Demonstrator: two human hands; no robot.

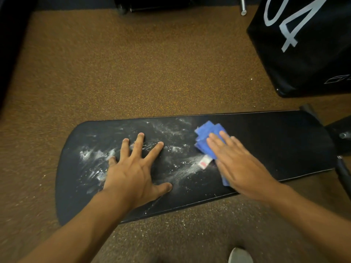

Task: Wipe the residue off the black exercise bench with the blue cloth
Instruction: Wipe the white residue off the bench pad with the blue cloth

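Head view: black exercise bench (275,141) lying across speckled brown floor (133,73), rounded end to the left. White residue (171,147) smeared over the left half and the middle, reaching toward the near edge. Left hand (136,168) flat on the bench amid the residue, fingers spread and straight, grasping nothing. Right hand (239,162) pressing with straight fingers on the folded blue cloth (207,135), just right of the residue, mid-bench. White tag (204,161) showing beside the cloth. Black box (307,54) with white digits near the far right end.
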